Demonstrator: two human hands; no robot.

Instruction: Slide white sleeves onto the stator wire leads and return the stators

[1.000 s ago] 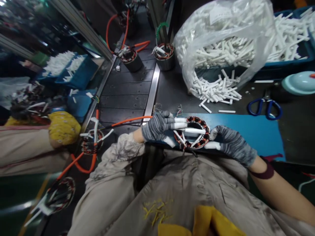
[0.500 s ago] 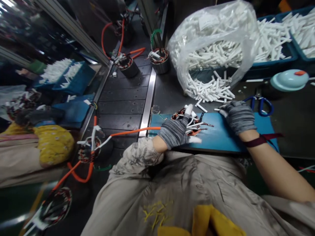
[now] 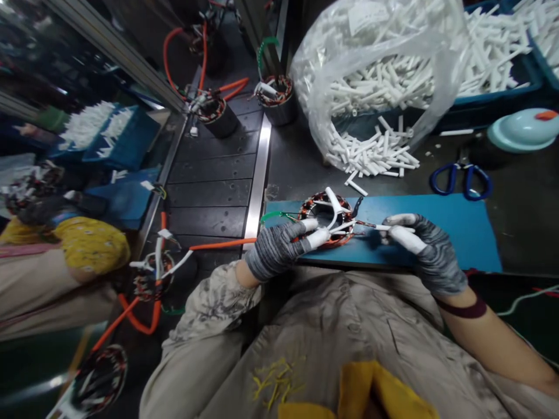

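A wound ring-shaped part (image 3: 309,205) with orange and dark windings and white sleeves lies on the blue board (image 3: 463,233). My left hand (image 3: 283,244), in a grey glove with white fingertips, is at its near left edge, thumb and finger closed on a white sleeve (image 3: 341,228). To the right of the ring, my right hand (image 3: 430,247), gloved alike, pinches a small white tube (image 3: 382,227) that is in line with a dark wire end (image 3: 363,223) from the ring.
An open plastic bag of white tubes (image 3: 371,87) stands behind the board, with blue scissors (image 3: 462,177) and a light-blue lid (image 3: 524,129) at right. Wound parts (image 3: 279,105) stand on the conveyor (image 3: 209,183) at left. A co-worker's yellow sleeve (image 3: 91,244) is at far left.
My right hand has come from the loose tubes down to the wire with a white tube. My left hand has shifted left, uncovering more of the ring; a green wire now shows.
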